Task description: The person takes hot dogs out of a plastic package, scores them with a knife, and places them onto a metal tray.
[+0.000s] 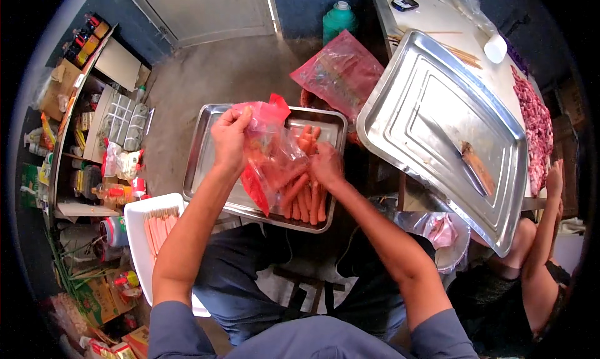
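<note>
My left hand (230, 136) pinches the top of a red-and-clear plastic bag (269, 148), lifted over a metal tray (199, 171). My right hand (326, 163), slightly blurred, is closed at the bag's lower right edge; its fingertips are hidden. Several orange-red sausages (304, 202) lie side by side in the tray under the bag, and a few more (308, 136) show beyond it, next to my right hand. Left of my forearm, a white plastic tub (140, 246) holds pale pink sausages on thin sticks (158, 230).
A large metal tray (398, 106) with a wooden-handled knife (478, 169) tilts over the table edge at right. Raw meat pieces (534, 124) and wooden skewers (461, 56) lie on the table (492, 80). Another person's arm (546, 232) is at right; a crowded shelf (70, 115) stands left.
</note>
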Demonstrator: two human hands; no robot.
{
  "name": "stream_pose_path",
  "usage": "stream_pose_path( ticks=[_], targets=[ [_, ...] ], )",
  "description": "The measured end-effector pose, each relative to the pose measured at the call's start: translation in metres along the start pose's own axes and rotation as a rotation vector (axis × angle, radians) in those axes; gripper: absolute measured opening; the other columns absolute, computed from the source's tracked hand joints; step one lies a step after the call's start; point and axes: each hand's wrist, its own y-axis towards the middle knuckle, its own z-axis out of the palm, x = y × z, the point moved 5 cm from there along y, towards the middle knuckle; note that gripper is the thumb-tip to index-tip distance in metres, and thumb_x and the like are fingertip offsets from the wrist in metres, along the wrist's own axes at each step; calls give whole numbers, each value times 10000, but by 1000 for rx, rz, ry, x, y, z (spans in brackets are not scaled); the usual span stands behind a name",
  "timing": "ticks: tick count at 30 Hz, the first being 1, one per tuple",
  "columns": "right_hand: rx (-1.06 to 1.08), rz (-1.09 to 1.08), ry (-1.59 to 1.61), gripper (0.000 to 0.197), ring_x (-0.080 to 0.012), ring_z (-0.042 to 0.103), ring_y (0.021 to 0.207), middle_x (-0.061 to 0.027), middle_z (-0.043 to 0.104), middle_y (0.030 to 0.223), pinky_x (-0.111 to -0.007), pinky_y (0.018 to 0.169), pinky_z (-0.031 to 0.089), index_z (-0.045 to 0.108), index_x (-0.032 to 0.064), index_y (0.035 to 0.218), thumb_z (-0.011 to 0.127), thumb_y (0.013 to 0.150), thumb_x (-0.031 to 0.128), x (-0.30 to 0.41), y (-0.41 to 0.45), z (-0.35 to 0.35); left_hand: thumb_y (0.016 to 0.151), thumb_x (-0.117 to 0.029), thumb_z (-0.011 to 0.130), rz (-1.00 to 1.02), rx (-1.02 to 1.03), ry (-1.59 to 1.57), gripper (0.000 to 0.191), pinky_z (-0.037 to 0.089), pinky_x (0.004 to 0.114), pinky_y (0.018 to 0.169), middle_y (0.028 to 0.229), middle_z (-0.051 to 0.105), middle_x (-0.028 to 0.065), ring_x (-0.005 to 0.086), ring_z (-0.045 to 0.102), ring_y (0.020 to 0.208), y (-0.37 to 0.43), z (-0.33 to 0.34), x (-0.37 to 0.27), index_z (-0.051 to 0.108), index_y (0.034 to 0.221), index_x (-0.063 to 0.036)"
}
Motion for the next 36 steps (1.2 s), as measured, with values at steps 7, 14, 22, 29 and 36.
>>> stream_pose_path(
  ticks=[7, 14, 22, 29, 36],
  targets=[
    [79, -38, 391, 271, -331, 629, 870, -173, 651, 964, -423, 815, 474, 661, 3, 967, 630, 857, 249, 50, 8, -43, 861, -99, 654, -124, 323, 309, 101, 478, 244, 632, 780, 643, -6, 77, 582, 691, -34, 40, 0, 671, 820, -9],
    [338, 434, 760, 387, -192, 618, 757, -64, 661, 810, -317, 701, 486, 685, 7, 950, 655, 858, 382, 27, 2, -34, 823, -122, 674, -53, 736, 855, 120, 489, 273, 704, 807, 658, 32, 80, 588, 772, -65, 63, 55, 698, 912, -45],
    [251, 520, 925, 225, -222, 665, 625, -115, 684, 797, -311, 531, 504, 675, -26, 930, 625, 817, 161, -2, -3, -10, 841, -253, 644, 73, 383, 882, 286, 502, 313, 725, 831, 669, 127, 166, 634, 792, 6, 39, 49, 678, 906, 24],
    [218, 115, 313, 229, -229, 655, 653, -156, 651, 725, -362, 589, 503, 662, -9, 953, 579, 780, 115, 23, -2, -7, 909, -374, 587, -45, 253, 813, 479, 493, 329, 833, 1042, 678, 136, 211, 634, 938, 104, -18, 105, 609, 1183, 18],
    [174, 96, 276, 191, -288, 631, 620, -223, 588, 674, -401, 579, 473, 634, -14, 851, 573, 746, 134, 24, -4, -20, 903, -158, 638, -268, 411, 670, 186, 491, 270, 658, 826, 647, 14, 104, 577, 720, 113, 12, 120, 654, 973, 14]
  ],
)
